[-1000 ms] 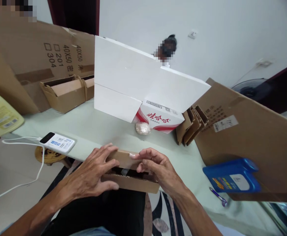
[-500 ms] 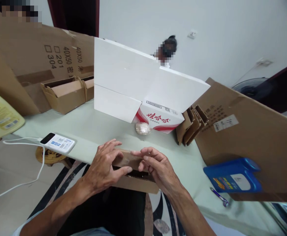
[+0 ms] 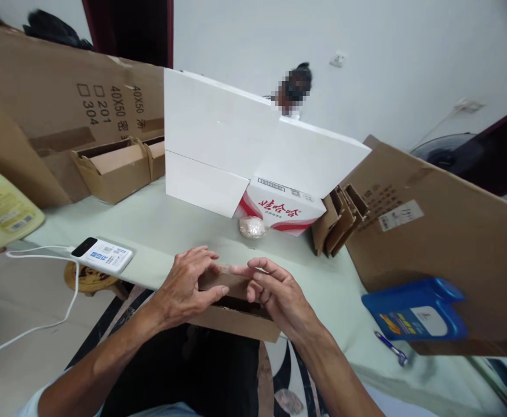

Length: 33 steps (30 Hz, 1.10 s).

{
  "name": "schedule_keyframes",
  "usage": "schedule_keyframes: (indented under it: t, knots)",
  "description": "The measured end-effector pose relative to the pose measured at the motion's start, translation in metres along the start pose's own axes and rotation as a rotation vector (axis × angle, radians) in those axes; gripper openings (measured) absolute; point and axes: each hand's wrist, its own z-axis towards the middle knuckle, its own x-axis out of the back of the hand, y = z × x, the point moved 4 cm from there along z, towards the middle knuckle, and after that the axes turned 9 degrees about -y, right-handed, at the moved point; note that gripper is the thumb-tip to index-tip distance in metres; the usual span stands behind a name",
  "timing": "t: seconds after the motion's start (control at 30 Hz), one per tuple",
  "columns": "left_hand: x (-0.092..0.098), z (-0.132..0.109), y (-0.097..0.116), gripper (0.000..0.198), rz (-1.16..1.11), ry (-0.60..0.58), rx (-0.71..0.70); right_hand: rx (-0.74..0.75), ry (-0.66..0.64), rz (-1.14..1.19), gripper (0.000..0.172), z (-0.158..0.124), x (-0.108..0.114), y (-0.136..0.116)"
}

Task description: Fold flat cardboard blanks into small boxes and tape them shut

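Observation:
A small brown cardboard box (image 3: 240, 321) with its top partly open lies at the table's near edge. Over its left part is my left hand (image 3: 190, 284), fingers apart and curved, fingertips at the far edge of the flap. My right hand (image 3: 279, 295) is over the box's right part, its index finger stretched toward the left fingertips and the other fingers loosely curled. Neither hand visibly holds anything. Beyond the hands sits a round clear-wrapped bundle (image 3: 252, 227), touching a white and red carton (image 3: 279, 208).
White panels (image 3: 236, 127) stand behind the carton. A phone-like white device (image 3: 105, 255) with a cable and a yellow jug (image 3: 3, 208) are at left. A blue bottle (image 3: 416, 313) and purple pen (image 3: 391, 348) lie at right. Another person's head (image 3: 296, 87) shows behind the panels.
My left hand's fingers have moved slightly right along the flap's far edge, closer to my right index fingertip. A blurred shape at the top left has gone from view.

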Motion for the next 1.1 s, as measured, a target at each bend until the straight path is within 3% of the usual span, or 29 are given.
schedule_keyframes:
  t: [0.2,0.67,0.93,1.1]
  knots:
    - [0.002,0.007,-0.006,0.004,-0.067,-0.061,0.027,-0.008,0.009,0.032,0.034,0.003,0.002,-0.001]
    - [0.007,0.006,-0.006,0.013,-0.2,-0.114,-0.006,0.027,0.046,0.036,0.035,0.004,0.005,-0.001]
    - [0.007,0.005,-0.01,0.013,-0.261,-0.165,-0.038,0.167,0.104,-0.381,0.03,0.005,0.001,0.0]
    - [0.005,0.006,-0.012,0.013,-0.312,-0.171,-0.022,0.406,0.201,-0.909,0.011,0.002,-0.006,0.0]
